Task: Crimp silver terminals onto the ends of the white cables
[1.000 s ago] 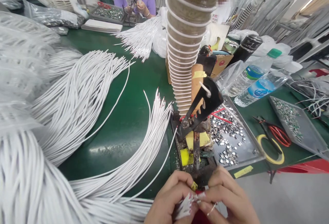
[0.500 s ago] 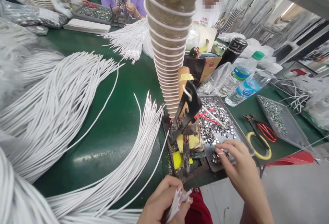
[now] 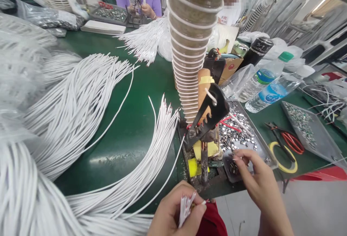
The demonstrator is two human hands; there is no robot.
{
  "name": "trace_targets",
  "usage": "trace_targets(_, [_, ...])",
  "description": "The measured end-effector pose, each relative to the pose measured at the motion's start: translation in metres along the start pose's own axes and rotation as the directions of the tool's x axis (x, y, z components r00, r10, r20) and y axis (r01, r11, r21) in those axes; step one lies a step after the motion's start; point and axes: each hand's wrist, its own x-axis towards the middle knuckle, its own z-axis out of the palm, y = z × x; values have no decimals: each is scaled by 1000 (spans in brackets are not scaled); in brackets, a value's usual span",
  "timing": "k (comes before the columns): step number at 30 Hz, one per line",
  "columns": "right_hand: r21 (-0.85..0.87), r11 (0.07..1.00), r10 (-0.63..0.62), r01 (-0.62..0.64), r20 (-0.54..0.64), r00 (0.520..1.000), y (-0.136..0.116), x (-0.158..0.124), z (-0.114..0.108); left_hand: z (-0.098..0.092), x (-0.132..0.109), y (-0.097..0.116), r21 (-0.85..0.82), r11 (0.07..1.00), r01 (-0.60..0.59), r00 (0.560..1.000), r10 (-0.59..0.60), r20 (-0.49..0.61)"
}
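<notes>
My left hand (image 3: 173, 212), at the bottom centre, is closed around a bundle of white wires (image 3: 185, 209) with reddish tips. One wire end sticks out to the right between its thumb and forefinger. My right hand (image 3: 258, 181) is over the near end of a grey tray (image 3: 267, 151) of small shiny metal pieces (image 3: 234, 131). Its thumb and forefinger are pinched together, with a tiny dark metal piece at the tips. Left of the tray stands a bench press with a black toothed bracket (image 3: 208, 115). A longer bundle of white wires (image 3: 154, 149) lies on the green table.
A ribbed hose (image 3: 191, 48) hangs down behind the press. Pliers (image 3: 282, 142), a yellow tape ring (image 3: 283, 165), a second tray (image 3: 311, 131) and water bottles (image 3: 273, 88) are on the right. More wires (image 3: 81, 109) cover the left; two people sit opposite.
The view has swung so that the scene sits further right. My right fingers have closed into a pinch above the tray. In my left hand, one wire end now stands apart from the bundle.
</notes>
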Motion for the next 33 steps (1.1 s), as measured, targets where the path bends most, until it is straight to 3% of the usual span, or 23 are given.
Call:
trace_targets(6, [282,954,-99,98,-8,995,-46,-25,9,1,6,16,-1,999,-43,998,43,-41])
trace_targets(9, [334,923,-190,190,-33,981,-56,-27,13,0,8,25,-18,998,-58,998,57,-38])
trace_targets(12, [364,908,-229,208,14,973,-57,-29,16,0,7,27,-71,997,-34,999,32,-20])
trace_targets(18, [324,894,-329,309,7,944,-58,-30,17,3,6,25,-172,985,28,1000,-27,6])
trace_targets(25, [291,896,-343,336,-29,939,-64,-30,14,6,7,27,-219,975,19,1000,-22,-10])
trace_targets(30, [122,940,-305,319,-115,945,-60,-40,19,5,6,26,-246,967,59,998,-65,-15])
trace_targets(33, [100,923,-357,372,-142,923,-55,-42,21,5,8,26,-264,961,77,995,-93,-48])
